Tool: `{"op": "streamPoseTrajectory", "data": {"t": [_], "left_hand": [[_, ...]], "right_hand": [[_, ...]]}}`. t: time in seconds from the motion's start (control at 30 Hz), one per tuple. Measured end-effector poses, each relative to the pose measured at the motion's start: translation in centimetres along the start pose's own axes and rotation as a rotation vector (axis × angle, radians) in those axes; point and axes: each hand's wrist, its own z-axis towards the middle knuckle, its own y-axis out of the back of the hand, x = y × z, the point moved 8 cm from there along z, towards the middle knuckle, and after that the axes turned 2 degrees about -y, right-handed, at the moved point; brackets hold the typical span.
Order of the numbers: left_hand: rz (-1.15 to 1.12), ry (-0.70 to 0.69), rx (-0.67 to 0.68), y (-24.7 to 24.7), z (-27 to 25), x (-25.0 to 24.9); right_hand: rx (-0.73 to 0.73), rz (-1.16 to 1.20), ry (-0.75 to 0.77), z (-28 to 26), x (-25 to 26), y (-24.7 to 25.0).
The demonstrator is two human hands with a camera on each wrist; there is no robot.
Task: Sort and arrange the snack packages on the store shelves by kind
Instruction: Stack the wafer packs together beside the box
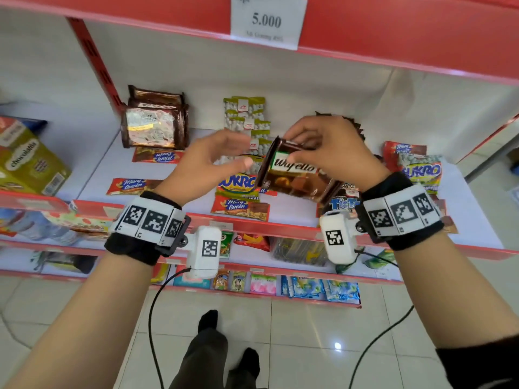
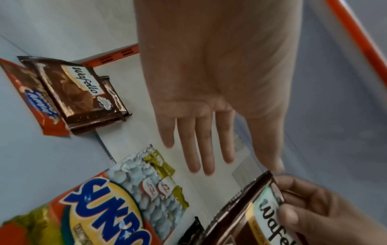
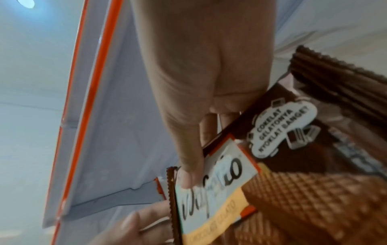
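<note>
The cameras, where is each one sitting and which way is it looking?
Head: on the person's head, looking down at the shelf; both forearms and shoes show.
Left wrist: along the open left hand toward the shelf.
Right wrist: along the right hand pinching the Wafello pack.
Shared: all three show that pack.

Bare shelf (image 1: 196,175) between Wafello stack (image 1: 154,127) and nut packets (image 1: 247,119), Sukro bag (image 1: 238,183) in front
</note>
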Motion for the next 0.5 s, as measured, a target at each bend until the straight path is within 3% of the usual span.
{"op": "streamPoseTrajectory", "data": {"t": [0.07, 0.13, 0.3, 0.5], "left_hand": [[0.049, 0.048, 0.117, -0.7, -1.0, 0.1], [0.032, 0.077, 0.128, -0.4, -2.0, 0.2], [0.038, 0.067, 0.074, 1.7, -4.2, 0.8], [0.065, 0.121, -0.047, 8.3, -5.5, 4.7]], "right_hand": [[0.068, 0.029, 0.031, -0.4, 1.3, -1.8], [0.099, 0.076, 0.038, -0.7, 2.5, -3.2], [0.107, 0.157, 0.042, -0.5, 5.0, -6.1], [-0.012, 0.113, 0.039, 0.7, 6.2, -9.7]]}}
